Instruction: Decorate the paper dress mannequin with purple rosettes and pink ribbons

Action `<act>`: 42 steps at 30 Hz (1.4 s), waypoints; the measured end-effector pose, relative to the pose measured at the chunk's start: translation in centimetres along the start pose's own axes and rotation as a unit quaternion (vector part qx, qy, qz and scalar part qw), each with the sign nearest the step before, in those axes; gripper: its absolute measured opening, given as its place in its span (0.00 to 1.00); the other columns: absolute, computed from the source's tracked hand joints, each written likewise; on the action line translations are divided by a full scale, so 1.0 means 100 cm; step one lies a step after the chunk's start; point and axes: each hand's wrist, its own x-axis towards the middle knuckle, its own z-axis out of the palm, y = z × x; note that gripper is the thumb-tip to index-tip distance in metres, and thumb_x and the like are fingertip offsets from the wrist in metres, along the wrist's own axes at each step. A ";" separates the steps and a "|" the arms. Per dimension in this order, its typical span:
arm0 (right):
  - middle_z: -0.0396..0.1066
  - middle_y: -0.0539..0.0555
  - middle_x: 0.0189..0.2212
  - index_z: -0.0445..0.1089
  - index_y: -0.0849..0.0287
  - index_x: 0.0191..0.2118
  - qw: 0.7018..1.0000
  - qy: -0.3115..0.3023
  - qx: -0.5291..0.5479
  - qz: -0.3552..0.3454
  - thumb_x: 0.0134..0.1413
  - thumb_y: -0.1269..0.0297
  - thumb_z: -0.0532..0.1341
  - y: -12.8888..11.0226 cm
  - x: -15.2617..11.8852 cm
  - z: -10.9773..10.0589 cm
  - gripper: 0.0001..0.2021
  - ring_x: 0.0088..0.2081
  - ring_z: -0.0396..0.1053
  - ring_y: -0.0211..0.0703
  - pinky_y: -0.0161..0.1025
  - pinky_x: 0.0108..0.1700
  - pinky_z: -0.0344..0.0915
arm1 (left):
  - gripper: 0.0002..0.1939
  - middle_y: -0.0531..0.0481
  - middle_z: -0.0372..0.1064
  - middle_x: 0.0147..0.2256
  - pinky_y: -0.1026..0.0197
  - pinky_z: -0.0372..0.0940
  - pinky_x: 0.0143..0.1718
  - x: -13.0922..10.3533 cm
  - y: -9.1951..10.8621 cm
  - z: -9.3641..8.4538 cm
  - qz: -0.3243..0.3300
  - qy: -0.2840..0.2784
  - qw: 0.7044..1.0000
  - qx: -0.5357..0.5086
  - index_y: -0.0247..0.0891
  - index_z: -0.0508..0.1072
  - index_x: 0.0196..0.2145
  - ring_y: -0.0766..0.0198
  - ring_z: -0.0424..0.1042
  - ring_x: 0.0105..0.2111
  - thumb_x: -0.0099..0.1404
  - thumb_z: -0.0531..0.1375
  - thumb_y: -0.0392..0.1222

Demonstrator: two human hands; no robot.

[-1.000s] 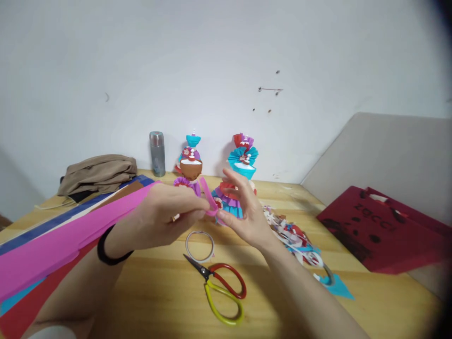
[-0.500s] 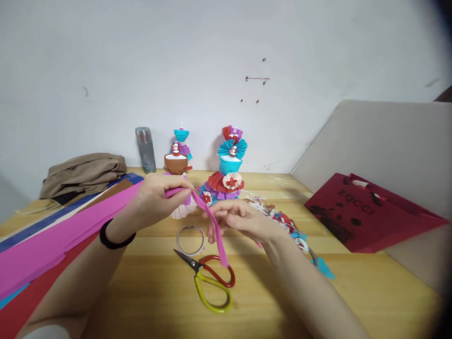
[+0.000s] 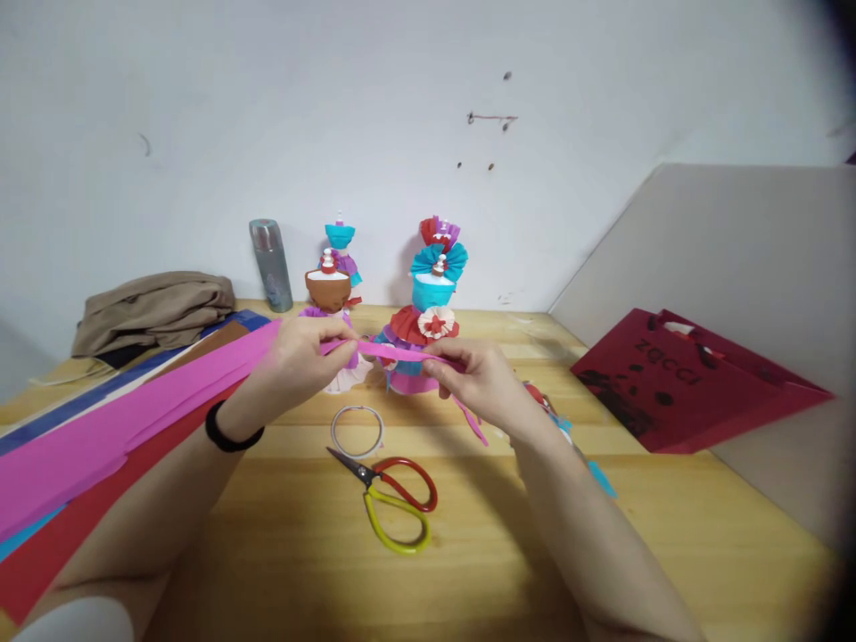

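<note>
A narrow pink crepe paper strip (image 3: 394, 353) is stretched almost level between my two hands. My left hand (image 3: 308, 350) pinches one end between thumb and fingers. Farther along, my right hand (image 3: 478, 379) is closed on the strip, and a loose tail of it hangs down beyond the fingers. Below the hands, scissors (image 3: 366, 475) with one red and one yellow handle lie partly spread on the table. A roll of tape (image 3: 358, 432) lies flat just behind their blades. Two decorated paper figures stand behind my hands, the right figure (image 3: 433, 294) in blue, red and purple.
Long pink paper sheets (image 3: 134, 415) and other coloured sheets lie at the left. Behind them are a brown cloth (image 3: 153, 308) and a grey bottle (image 3: 271, 266). Paper scraps (image 3: 603, 479) lie partly behind my right arm. A dark red bag (image 3: 688, 374) leans at the right.
My right hand has closed on the strip, which hung loose before and is now drawn out sideways. The whole view has shifted slightly, with the tabletop items appearing higher.
</note>
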 end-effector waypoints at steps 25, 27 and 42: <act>0.72 0.52 0.23 0.73 0.60 0.35 0.988 0.038 -0.143 0.045 0.56 0.59 0.60 -0.002 -0.025 -0.046 0.10 0.22 0.67 0.38 0.35 0.26 0.61 | 0.09 0.42 0.77 0.34 0.66 0.67 0.31 0.000 -0.022 0.013 -0.115 -0.238 0.842 -0.469 0.33 0.80 0.34 0.66 0.74 0.31 0.59 0.65 0.42; 0.73 0.51 0.24 0.73 0.60 0.35 0.980 -0.156 -0.121 -0.008 0.55 0.64 0.60 -0.009 -0.035 -0.018 0.06 0.24 0.67 0.37 0.34 0.28 0.61 | 0.09 0.43 0.76 0.32 0.66 0.66 0.29 -0.001 -0.018 0.012 -0.103 -0.224 0.836 -0.491 0.33 0.80 0.31 0.65 0.73 0.30 0.58 0.66 0.43; 0.72 0.54 0.41 0.66 0.57 0.55 0.931 -0.358 -0.071 -0.026 0.46 0.75 0.59 0.002 -0.060 0.043 0.27 0.37 0.70 0.42 0.36 0.39 0.64 | 0.09 0.40 0.78 0.31 0.63 0.67 0.23 -0.001 -0.026 0.028 -0.081 -0.143 0.763 -0.626 0.32 0.75 0.23 0.62 0.73 0.24 0.51 0.66 0.42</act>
